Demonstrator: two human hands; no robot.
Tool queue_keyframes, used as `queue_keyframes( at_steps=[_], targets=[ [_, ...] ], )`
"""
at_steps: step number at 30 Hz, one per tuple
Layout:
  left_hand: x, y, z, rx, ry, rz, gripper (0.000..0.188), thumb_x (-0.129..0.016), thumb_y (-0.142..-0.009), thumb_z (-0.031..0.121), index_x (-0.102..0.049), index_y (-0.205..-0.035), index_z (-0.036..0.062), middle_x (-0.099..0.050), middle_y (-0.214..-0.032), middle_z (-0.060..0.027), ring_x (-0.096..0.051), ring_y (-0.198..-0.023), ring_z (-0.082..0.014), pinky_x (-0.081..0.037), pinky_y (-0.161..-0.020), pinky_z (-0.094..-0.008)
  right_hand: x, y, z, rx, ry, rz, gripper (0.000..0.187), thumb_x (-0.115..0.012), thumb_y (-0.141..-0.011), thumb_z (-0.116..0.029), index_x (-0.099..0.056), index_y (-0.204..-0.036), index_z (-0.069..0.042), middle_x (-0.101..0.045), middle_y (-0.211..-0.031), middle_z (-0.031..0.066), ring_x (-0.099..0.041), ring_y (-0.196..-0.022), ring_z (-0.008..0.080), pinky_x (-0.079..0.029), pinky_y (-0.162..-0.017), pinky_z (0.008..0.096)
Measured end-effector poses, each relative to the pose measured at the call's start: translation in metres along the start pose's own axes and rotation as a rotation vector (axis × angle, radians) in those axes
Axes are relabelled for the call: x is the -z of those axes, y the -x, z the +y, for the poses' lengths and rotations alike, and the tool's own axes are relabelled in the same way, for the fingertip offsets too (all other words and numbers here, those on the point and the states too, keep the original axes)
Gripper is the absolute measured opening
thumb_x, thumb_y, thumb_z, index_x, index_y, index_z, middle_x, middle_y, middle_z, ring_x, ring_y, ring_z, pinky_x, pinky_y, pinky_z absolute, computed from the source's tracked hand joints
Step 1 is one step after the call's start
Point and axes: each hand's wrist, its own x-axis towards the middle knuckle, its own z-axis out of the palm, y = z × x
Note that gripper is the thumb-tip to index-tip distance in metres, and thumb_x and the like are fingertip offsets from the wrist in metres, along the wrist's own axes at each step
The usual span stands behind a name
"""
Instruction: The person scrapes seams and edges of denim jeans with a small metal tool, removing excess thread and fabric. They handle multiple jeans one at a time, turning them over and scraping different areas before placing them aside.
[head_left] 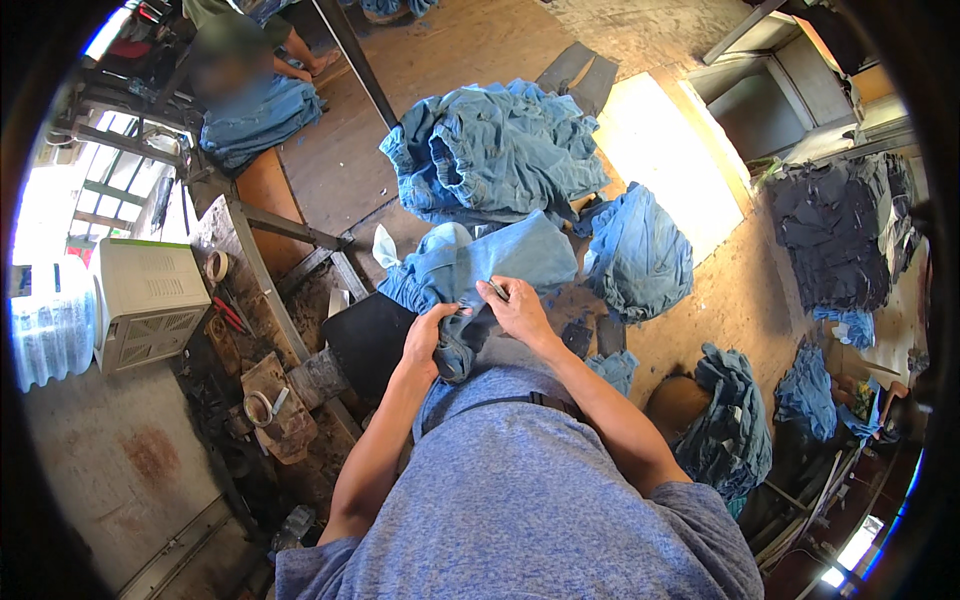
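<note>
The left hand (425, 335) grips a denim garment (522, 250); the right hand's (522, 314) fingers wrap a small metal tool (498, 290), apparently trimming; next calls for taut fabric.

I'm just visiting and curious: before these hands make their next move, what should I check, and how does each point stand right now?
1. Left hand has hold of the blue denim garment: ok, at its near edge.
2. Right hand holds the small tool: ok, in its fingers.
3. Tool apart from the left hand: ok, a gap shows between them.
4. Garment lying smooth: not ok, its left part is bunched and creased.
5. Tool touching the cloth: cannot tell, the fingers partly hide it.
6. Co-worker apart from these hands: ok, at the upper left of the view.
</note>
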Motion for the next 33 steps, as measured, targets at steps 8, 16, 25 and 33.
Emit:
queue_keyframes(
  at_steps=[8, 16, 25, 33],
  targets=[
    [0.027, 0.006, -0.009, -0.194, 0.065, 0.007, 0.030, -0.066, -0.101, 0.018, -0.070, -0.127, 0.0030, -0.075, -0.116, -0.0096, -0.075, -0.097, -0.0238, -0.061, -0.087, -0.0398, 0.008, -0.005, -0.004, -0.005, 0.199, -0.062, 0.049, -0.065, -0.103, -0.043, -0.058, -0.080, 0.000, -0.051, -0.062, 0.0156, -0.056, -0.060, 0.0337, -0.045, -0.062, 0.0466],
    [0.017, 0.013, -0.008, -0.036, 0.220, -0.077, 0.031, -0.072, -0.100, 0.025, -0.071, -0.121, 0.0008, -0.077, -0.107, -0.0107, -0.077, -0.088, -0.0233, -0.064, -0.079, -0.0374, 0.017, -0.013, -0.040, -0.052, 0.022, -0.188, 0.030, -0.068, -0.099, -0.035, -0.074, -0.099, -0.005, -0.069, -0.073, 0.0056, -0.067, -0.062, 0.0178, -0.052, -0.053, 0.0369],
    [0.007, 0.012, 0.003, 0.000, 0.025, -0.029, 0.027, -0.077, -0.095, 0.024, -0.077, -0.105, -0.0008, -0.078, -0.093, -0.0107, -0.075, -0.072, -0.0196, -0.062, -0.066, -0.0332, 0.021, -0.026, -0.033, -0.408, -0.230, -0.534, 0.025, -0.072, -0.097, -0.032, -0.076, -0.102, -0.008, -0.073, -0.095, 0.0014, -0.065, -0.078, 0.0118, -0.057, -0.053, 0.0322],
    [-0.005, 0.007, 0.001, -0.088, 0.054, 0.089, 0.026, -0.077, -0.092, 0.021, -0.077, -0.105, -0.0015, -0.078, -0.092, -0.0096, -0.075, -0.075, -0.0201, -0.062, -0.069, -0.0348, 0.018, -0.025, -0.040, -0.382, -0.294, -0.496, 0.022, -0.075, -0.095, -0.030, -0.075, -0.097, -0.008, -0.069, -0.088, 0.0012, -0.063, -0.073, 0.0119, -0.057, -0.049, 0.0337]
  ],
)
